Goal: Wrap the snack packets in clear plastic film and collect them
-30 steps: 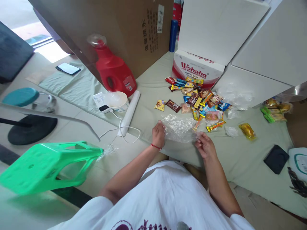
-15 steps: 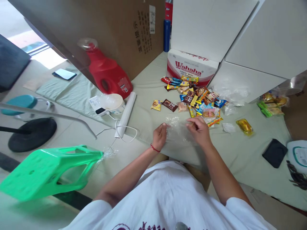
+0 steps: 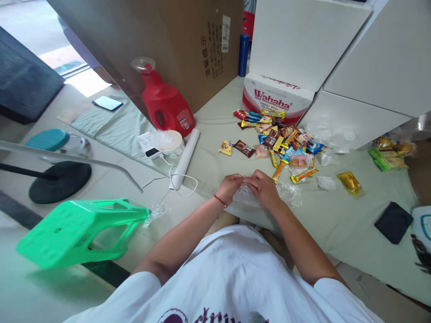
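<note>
Green cloth lies across the middle of the frame, and we see a big brown box at the top. Just below the middle, we pinch some clear plastic with our left hand and right hand, fingers squeezed close, tips together. Little snacks sit in a pile right of the middle. We see a green stool at the lower left.

Free to pass ahead of the left hand, over bare green sheet, between the white roll and the yellow packet. Blocked ahead of the right hand by the snack heap, with the Wahaha box directly behind. Open again rightward, toward the black pouch.
</note>
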A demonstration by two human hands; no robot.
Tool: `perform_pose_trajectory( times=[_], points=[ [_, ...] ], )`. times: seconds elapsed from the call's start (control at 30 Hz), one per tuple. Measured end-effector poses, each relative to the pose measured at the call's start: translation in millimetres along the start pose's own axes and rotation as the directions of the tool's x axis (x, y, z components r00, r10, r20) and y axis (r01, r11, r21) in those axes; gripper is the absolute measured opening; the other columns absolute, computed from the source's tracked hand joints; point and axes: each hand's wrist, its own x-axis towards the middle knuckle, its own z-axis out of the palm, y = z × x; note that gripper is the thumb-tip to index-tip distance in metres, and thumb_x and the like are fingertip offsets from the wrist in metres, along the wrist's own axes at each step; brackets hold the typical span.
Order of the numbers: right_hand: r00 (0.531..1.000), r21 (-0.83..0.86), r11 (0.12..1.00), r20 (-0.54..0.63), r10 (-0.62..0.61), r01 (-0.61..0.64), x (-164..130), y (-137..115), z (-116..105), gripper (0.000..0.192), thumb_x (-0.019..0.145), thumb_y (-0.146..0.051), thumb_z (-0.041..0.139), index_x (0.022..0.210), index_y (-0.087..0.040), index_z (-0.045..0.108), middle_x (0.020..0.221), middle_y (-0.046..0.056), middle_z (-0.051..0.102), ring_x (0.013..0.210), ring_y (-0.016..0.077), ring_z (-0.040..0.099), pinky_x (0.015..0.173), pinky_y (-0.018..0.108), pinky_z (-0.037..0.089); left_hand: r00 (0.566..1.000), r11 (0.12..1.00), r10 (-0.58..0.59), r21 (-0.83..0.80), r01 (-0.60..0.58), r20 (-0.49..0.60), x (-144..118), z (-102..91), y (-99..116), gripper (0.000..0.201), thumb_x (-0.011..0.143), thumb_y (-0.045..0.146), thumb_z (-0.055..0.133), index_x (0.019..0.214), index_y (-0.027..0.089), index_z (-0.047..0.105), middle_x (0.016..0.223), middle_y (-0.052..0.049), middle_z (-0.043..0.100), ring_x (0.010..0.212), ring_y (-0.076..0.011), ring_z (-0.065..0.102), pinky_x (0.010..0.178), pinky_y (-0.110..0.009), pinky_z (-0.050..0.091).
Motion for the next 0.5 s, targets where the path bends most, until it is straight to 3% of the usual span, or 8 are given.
perform_pose_trajectory(
  times=[0.13, 0.27, 0.33, 0.4, 0.47, 0.5],
  points=[
    [0.988, -0.196, 0.979, -0.153, 0.026, -0.056, -44.6, -13.0, -12.9, 0.028, 0.101, -0.022, 0.051, 0.106, -0.027, 0.079, 0.081, 0.006, 0.061, 0.078, 0.0193, 0.056, 0.068, 0.030, 0.044, 0.993, 0.996, -0.058, -0.069, 0.051, -0.106, 9.5, 4.1, 4.2, 0.027, 0.084, 0.033, 0.072, 0.070, 0.021, 0.052, 0.059, 0.004, 0.057, 0.048, -0.0085, 0.047, 0.047, -0.021, 0.031],
    [0.946, -0.197, 0.963, -0.302, 0.119, -0.184, -122.2, -25.0, -10.7, 0.026, 0.099, -0.018, 0.054, 0.108, -0.026, 0.077, 0.079, 0.006, 0.062, 0.075, 0.0215, 0.058, 0.070, 0.034, 0.048, 0.981, 0.985, -0.104, -0.157, 0.078, -0.163, 19.9, 4.4, 5.3, 0.021, 0.090, 0.031, 0.061, 0.078, 0.022, 0.048, 0.064, 0.003, 0.060, 0.053, -0.0104, 0.057, 0.049, -0.021, 0.036],
    [0.930, -0.130, 0.952, -0.285, 0.233, -0.278, -159.4, -30.6, -6.5, 0.024, 0.099, -0.019, 0.055, 0.107, -0.027, 0.076, 0.080, 0.006, 0.064, 0.076, 0.0221, 0.061, 0.070, 0.034, 0.050, 0.978, 0.976, -0.125, -0.196, 0.092, -0.165, 24.4, 4.2, 4.4, 0.020, 0.092, 0.031, 0.058, 0.079, 0.022, 0.046, 0.066, 0.003, 0.061, 0.056, -0.0110, 0.061, 0.051, -0.021, 0.040],
    [0.909, 0.002, 0.924, -0.178, 0.377, -0.383, -186.5, -34.0, -6.9, 0.021, 0.099, -0.025, 0.056, 0.108, -0.028, 0.076, 0.085, 0.005, 0.066, 0.077, 0.0220, 0.064, 0.070, 0.034, 0.052, 0.978, 0.963, -0.146, -0.247, 0.106, -0.150, 27.4, 3.9, 2.9, 0.021, 0.092, 0.033, 0.060, 0.080, 0.022, 0.046, 0.067, 0.002, 0.062, 0.058, -0.0113, 0.064, 0.054, -0.022, 0.044],
    [0.843, 0.160, 0.845, -0.100, 0.529, -0.511, -199.4, -32.7, -15.5, 0.021, 0.099, -0.033, 0.057, 0.111, -0.028, 0.074, 0.092, 0.005, 0.069, 0.080, 0.0220, 0.067, 0.071, 0.034, 0.054, 0.979, 0.950, -0.158, -0.289, 0.116, -0.127, 28.4, 3.9, 1.5, 0.023, 0.089, 0.034, 0.063, 0.079, 0.022, 0.046, 0.068, 0.001, 0.063, 0.060, -0.0118, 0.066, 0.054, -0.022, 0.045],
    [0.784, 0.226, 0.785, -0.117, 0.609, -0.577, -200.0, -29.5, -22.4, 0.023, 0.099, -0.037, 0.057, 0.112, -0.028, 0.073, 0.097, 0.006, 0.070, 0.083, 0.0223, 0.067, 0.073, 0.034, 0.054, 0.980, 0.946, -0.162, -0.300, 0.121, -0.115, 28.2, 4.1, 0.9, 0.023, 0.088, 0.034, 0.065, 0.079, 0.021, 0.047, 0.068, 0.001, 0.063, 0.060, -0.0124, 0.067, 0.054, -0.021, 0.045]
  ],
)
